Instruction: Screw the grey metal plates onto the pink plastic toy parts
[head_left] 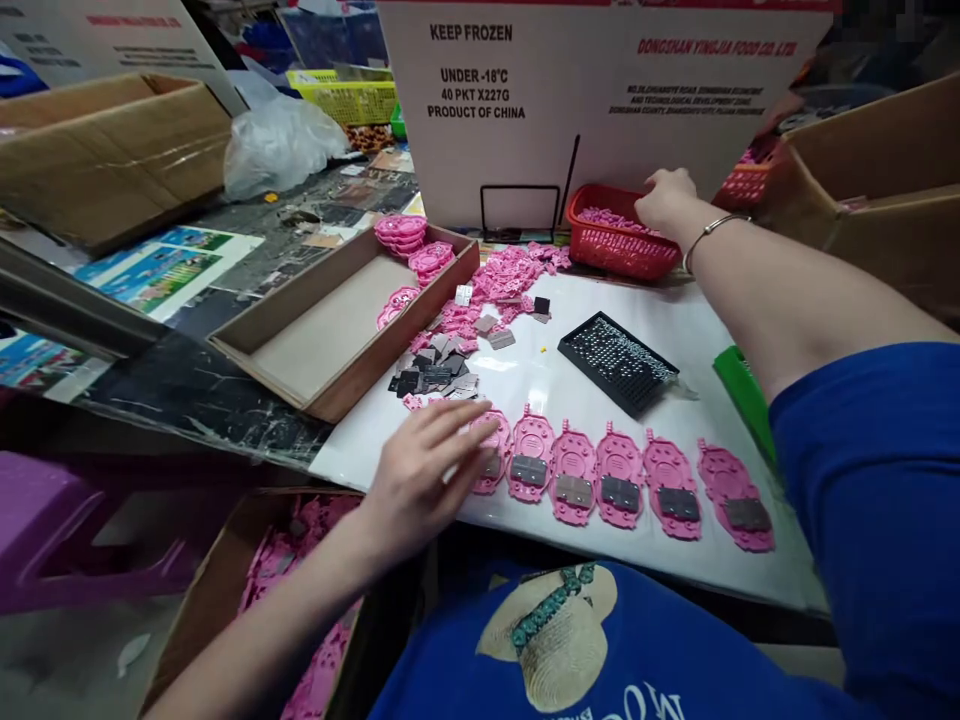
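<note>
The left hand [420, 475] is open, its fingers stretched and a little apart over the nearest pink casing [499, 430]; I see nothing held in it, but I cannot tell if it touches. The right hand [666, 202] is bent over the rim of the red basket [624, 256] with small pink pieces; its fingertips are hidden, so I cannot tell how far they are closed or what they hold.

Six casings lie in one row on the worktop [540, 345], each with a grey or dark plate [619, 492]. In my judgement, the left hand should press only lightly, so that the plate is not shifted, and the right should take few pieces, because they can tangle. The sleeve should stay away from the black tray [596, 384] of small metal bits, which can spill easily.

Farther out are loose pink parts [510, 275], loose plates [435, 372] and a cardboard tray [367, 355]. The white board [450, 150] reads "KEEP FROZEN", "UNDER -18°C", "40 PKT X227G", "PRODUCT OF CHINA" and, in red, "DONGSHAN YINGJIA FOOD CO. LTD"; the small address below is hard to read
</note>
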